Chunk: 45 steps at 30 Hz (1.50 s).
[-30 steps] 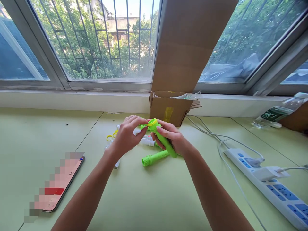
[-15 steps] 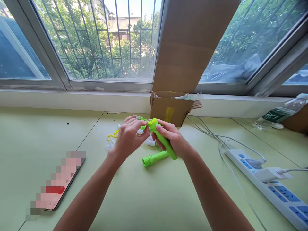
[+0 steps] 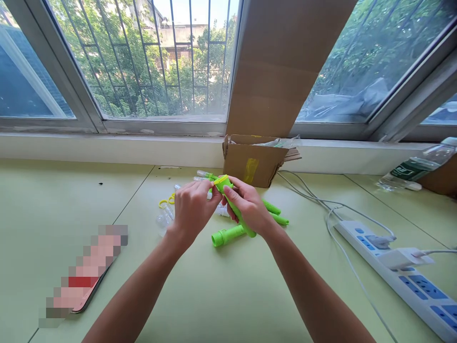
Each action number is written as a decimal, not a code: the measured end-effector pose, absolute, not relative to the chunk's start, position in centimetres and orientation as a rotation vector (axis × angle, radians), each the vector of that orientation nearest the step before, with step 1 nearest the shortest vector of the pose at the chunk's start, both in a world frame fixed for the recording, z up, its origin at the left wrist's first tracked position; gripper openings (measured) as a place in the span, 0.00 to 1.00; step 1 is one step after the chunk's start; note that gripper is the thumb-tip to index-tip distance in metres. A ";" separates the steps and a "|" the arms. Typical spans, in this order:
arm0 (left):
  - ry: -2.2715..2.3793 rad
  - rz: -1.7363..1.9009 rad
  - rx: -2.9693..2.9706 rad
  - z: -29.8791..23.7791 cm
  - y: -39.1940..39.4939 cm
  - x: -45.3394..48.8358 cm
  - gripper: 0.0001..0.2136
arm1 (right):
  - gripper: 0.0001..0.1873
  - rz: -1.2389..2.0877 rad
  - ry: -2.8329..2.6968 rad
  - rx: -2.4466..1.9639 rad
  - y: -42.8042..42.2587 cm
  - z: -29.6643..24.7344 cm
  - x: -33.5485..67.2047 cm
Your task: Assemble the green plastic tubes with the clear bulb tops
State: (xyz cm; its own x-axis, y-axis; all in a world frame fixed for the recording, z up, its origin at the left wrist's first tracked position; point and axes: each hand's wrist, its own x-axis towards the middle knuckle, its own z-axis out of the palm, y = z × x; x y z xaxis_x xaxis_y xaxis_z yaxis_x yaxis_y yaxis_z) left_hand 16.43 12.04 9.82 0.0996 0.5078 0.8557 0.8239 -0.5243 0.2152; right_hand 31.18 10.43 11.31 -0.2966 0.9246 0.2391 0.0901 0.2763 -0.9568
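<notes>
My right hand (image 3: 250,207) is wrapped round a bright green plastic tube (image 3: 237,212), held slanted above the desk. My left hand (image 3: 193,207) pinches at the tube's upper end, where a yellow ring (image 3: 219,180) sits on its mouth. Below the hands another green tube (image 3: 228,234) with a threaded end lies on the desk. More green tubes (image 3: 274,213) lie to the right. Loose yellow rings (image 3: 166,201) and clear plastic pieces (image 3: 162,219) lie to the left.
An open cardboard box (image 3: 252,162) stands at the window sill behind the hands. A phone (image 3: 84,276) lies at the left. A white power strip (image 3: 400,274) with cables runs along the right. A water bottle (image 3: 416,167) lies at the far right.
Both hands have shifted slightly left and the tube has tilted more. The green tubes on the right have come into view from behind my right hand.
</notes>
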 end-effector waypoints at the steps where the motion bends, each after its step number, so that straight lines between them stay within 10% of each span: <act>1: -1.329 -1.390 -2.074 9.8 12.0 16.4 0.07 | 0.16 1.144 -1.624 -0.950 10.4 11.3 31.1; 45: -1.280 -1.467 -2.404 11.0 12.5 15.0 0.04 | 0.27 1.104 -1.595 -1.079 11.3 10.5 31.4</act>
